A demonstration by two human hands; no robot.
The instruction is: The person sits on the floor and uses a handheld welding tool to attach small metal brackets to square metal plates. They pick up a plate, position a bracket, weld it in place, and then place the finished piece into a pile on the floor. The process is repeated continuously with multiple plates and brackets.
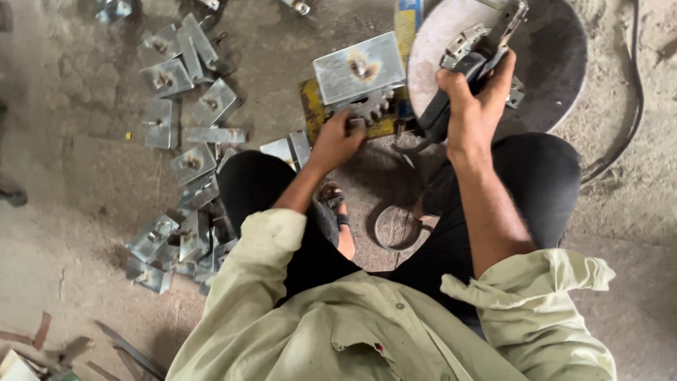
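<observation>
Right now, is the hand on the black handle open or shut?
Shut. The right hand has its fingers wrapped tightly around the black handle, thumb pressed on top.

My shirt (395,331): pale olive-green, plain. My trousers (536,183): black. Tool (465,70) in my right hand (474,106): black grip, grey metal head. Plate (360,67) above my left hand (337,137): silver-grey, brown-yellow scorch ring round dark centre spot. Base (314,106) beneath it was mustard yellow, worn. Scattered brackets (190,162): dull silver. Round disc (550,56): dark grey, pale whitish patch at left. Floor (70,141): dusty grey-brown, mottled.
</observation>
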